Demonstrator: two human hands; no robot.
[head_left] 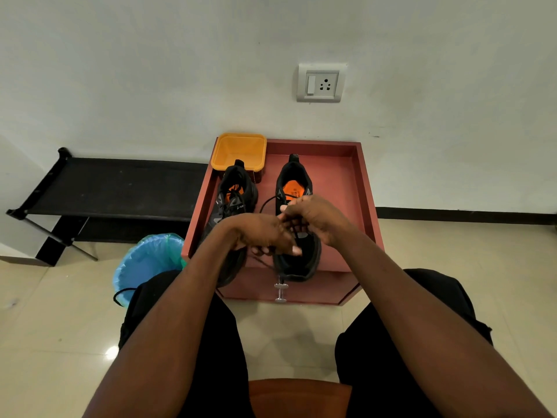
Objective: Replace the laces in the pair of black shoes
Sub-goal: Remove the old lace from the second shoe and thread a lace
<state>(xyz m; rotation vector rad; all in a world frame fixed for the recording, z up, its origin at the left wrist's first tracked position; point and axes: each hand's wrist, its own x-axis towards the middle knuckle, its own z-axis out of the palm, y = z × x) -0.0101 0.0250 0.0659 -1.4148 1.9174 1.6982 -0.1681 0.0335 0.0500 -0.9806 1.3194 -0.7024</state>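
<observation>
Both hands meet over the right shoe (297,257): the left hand (261,233) curls its fingers around a black lace (268,200), and the right hand (313,220) pinches the same lace above the eyelets. That lace loops out toward 10 o'clock from the hands. The 2 black shoes stand side by side on a red-brown cabinet top (340,182), long axes running 6 to 12 o'clock, toes at 6 toward the person and heels at 12 toward the wall. The left shoe (233,200) is laced; the right shoe shows its orange insole. At 11 o'clock on the cabinet top, touching the left shoe's heel, sits a yellow tub (239,150) whose visible inside holds nothing. At 8 o'clock on the floor stands a bin (144,260) lined with a blue-green bag, a black lace end (122,294) hanging over its rim.
</observation>
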